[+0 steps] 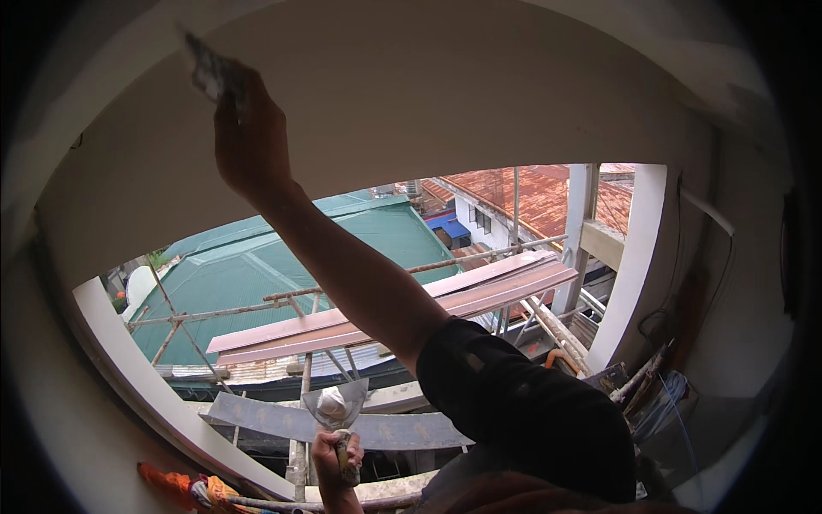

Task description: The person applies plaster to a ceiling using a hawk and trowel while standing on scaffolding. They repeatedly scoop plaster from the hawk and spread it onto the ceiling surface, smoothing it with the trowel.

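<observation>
My right arm crosses the view from the lower right, and my right hand [250, 141] is raised at the upper left, near the top of the pale wall [445, 94]. Its fingers are closed on a putty knife [214, 70], smeared by motion; whether the blade touches the wall I cannot tell. Low in the middle, my left hand [332, 463] grips the handle of a second putty knife [361, 396], blade up. A lump of white putty [334, 406] lies on that wide blade.
Beyond the wall opening, pinkish planks [497, 295] rest by scaffold poles [428, 265]. A grey board [402, 430] spans below. Green roofing [248, 270] and a rusty roof [514, 197] lie outside. Orange cloth [167, 481] is at lower left; cables [672, 394] hang at right.
</observation>
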`<state>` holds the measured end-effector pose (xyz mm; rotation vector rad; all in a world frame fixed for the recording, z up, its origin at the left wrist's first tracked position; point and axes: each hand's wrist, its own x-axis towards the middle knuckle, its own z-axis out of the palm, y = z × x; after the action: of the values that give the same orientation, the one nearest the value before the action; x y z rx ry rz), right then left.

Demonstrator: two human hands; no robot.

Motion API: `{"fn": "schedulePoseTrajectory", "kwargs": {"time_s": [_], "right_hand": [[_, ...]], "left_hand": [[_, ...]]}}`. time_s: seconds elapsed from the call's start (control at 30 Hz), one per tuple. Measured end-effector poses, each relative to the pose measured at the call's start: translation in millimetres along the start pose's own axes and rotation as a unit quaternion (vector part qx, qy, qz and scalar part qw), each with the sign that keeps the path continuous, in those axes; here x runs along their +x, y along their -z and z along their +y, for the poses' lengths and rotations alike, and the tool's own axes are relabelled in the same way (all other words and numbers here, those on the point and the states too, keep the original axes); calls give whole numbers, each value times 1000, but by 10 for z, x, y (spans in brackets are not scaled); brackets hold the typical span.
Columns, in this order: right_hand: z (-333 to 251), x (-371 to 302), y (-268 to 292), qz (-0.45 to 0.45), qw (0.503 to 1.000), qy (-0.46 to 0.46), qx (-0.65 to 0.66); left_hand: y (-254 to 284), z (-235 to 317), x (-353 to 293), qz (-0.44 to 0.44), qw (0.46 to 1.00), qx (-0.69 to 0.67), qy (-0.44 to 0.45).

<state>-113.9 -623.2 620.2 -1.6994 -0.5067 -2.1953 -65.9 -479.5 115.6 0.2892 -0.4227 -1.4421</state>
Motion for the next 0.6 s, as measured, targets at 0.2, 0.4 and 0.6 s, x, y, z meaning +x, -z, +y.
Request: {"fn": "schedulePoseTrajectory", "kwargs": {"time_s": [0.2,0.4,0.6], "right_hand": [[-392,-1585,2228,-377,864,-332,-37],[-671,-2147,3564,-383,867,-318,-7],[-703,-1898,4647,-405,843,-292,-201]], "left_hand": [[-1151,28,115,-102,994,-26,38],[-1898,-450,923,-212,959,-70,173],[-2284,-926,1429,-257,946,-74,185]]}}
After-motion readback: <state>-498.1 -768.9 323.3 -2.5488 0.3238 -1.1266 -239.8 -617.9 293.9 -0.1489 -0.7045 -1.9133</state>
